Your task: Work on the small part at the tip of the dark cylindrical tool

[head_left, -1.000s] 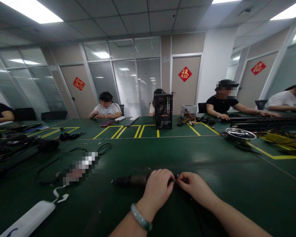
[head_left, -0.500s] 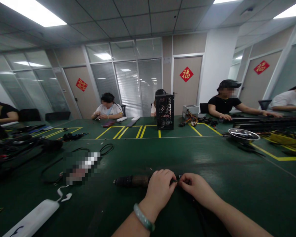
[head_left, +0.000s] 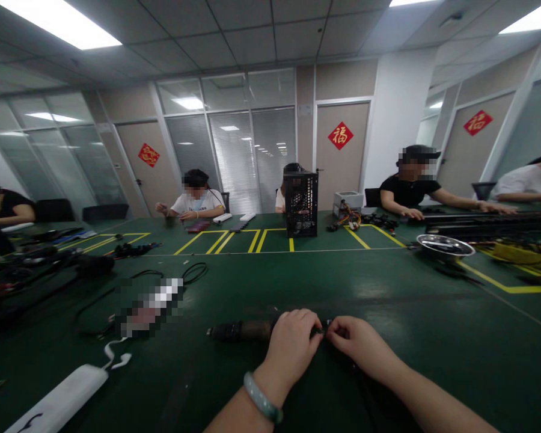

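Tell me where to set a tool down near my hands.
Bare green mat lies between your right hand and the steel bowl. Crowded: left of your left hand, around the black cables and blurred object.

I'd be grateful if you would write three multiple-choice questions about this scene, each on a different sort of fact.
1. Where does the metal bowl stand relative to the black mesh computer case?
A. To its right
B. To its left
C. On top of it

2. How many red diamond signs show in the room?
A. One
B. Two
C. Three

3. How are the left hand and the right hand placed?
A. Together at the right end of the dark cylinder
B. Far apart, lying flat
C. Both on the case

1: A, the bowl is on the right side of the view, beyond the case's right side.
2: C, one shows at the left, one at the centre and one at the right.
3: A, the fingers of both hands meet at that end.
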`<state>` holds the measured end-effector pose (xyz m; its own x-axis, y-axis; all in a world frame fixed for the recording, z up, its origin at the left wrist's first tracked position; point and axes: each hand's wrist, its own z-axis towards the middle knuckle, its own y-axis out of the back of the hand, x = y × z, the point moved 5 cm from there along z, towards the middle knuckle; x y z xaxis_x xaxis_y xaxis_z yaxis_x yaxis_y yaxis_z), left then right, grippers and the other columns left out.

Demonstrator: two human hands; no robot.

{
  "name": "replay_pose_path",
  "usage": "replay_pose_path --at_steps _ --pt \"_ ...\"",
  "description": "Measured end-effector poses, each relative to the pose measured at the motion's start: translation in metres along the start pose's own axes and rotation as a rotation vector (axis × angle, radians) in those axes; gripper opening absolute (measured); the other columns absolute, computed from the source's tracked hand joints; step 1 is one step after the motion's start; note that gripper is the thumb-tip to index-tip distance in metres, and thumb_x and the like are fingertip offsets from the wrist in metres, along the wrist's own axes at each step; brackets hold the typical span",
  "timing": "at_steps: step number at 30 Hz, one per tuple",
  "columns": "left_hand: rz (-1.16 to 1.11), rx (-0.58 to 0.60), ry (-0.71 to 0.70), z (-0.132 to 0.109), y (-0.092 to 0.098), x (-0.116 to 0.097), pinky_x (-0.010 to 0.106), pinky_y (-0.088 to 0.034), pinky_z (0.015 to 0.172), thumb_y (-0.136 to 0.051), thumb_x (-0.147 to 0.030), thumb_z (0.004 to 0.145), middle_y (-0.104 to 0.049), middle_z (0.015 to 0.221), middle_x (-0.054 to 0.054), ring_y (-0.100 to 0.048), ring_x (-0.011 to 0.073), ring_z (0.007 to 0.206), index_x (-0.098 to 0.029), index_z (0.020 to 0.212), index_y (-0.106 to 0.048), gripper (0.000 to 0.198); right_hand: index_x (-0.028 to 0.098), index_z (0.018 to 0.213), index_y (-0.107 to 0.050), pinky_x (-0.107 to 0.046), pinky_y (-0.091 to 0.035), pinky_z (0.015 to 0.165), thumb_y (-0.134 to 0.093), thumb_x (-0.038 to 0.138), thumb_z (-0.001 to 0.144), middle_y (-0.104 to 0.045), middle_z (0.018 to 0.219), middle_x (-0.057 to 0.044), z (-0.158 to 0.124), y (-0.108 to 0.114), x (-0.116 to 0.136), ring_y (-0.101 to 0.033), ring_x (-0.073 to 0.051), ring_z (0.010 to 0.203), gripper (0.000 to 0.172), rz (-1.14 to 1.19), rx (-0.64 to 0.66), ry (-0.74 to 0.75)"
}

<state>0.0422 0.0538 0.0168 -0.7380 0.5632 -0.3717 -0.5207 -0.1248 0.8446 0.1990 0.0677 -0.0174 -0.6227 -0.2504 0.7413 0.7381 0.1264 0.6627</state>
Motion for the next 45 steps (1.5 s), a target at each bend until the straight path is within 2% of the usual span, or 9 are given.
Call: replay_pose_path --at_steps 9,22,30,45 --pt "-0.017 0.017 -0.022 -0.0011 0.0037 -0.0038 0.034 -0.040 0.086 -0.058 -0.013 0.083 -0.064 0.099 -0.001 -0.056 0.0192 0.094 -0.023 0.095 -0.061 0.016 0.020 0.078 -0.066 -0.021 -0.042 0.057 -0.055 0.029 0.085 -0.069 0.072 0.001 0.0005 0.0007 0.0007 -0.063 -0.015 0.064 0.016 0.030 0.027 -0.015" --pt "-0.025 0.023 0.019 -0.0010 0.0017 0.0005 0.036 -0.040 0.087 -0.062 -0.017 0.085 -0.064 0.097 -0.002 -0.056 0.0191 0.092 -0.023 0.094 -0.061 0.011 0.019 0.078 -0.066 -0.021 -0.044 0.058 -0.056 0.030 0.085 -0.069 0.073 0.000 -0.0013 0.0002 0.0026 -0.063 -0.015 0.064 0.016 0.033 0.042 -0.028" --pt "-0.037 0.018 -0.060 -0.0012 0.0027 -0.0031 0.035 -0.039 0.089 -0.057 -0.012 0.085 -0.064 0.103 -0.002 -0.055 0.0191 0.097 -0.025 0.095 -0.063 0.018 0.020 0.077 -0.067 -0.022 -0.042 0.060 -0.055 0.028 0.085 -0.069 0.072 0.000 -0.0014 0.0022 0.0061 -0.063 -0.016 0.066 0.016 -0.012 0.009 -0.011" --pt "-0.001 0.040 -0.049 -0.0008 -0.0002 -0.0005 0.036 -0.040 0.093 -0.056 -0.012 0.087 -0.064 0.106 -0.001 -0.055 0.0189 0.100 -0.023 0.099 -0.063 0.018 0.020 0.076 -0.067 -0.022 -0.040 0.060 -0.057 0.024 0.081 -0.068 0.072 0.001 0.0002 0.0011 0.0062 -0.061 -0.016 0.067 0.012 -0.044 0.012 0.055"
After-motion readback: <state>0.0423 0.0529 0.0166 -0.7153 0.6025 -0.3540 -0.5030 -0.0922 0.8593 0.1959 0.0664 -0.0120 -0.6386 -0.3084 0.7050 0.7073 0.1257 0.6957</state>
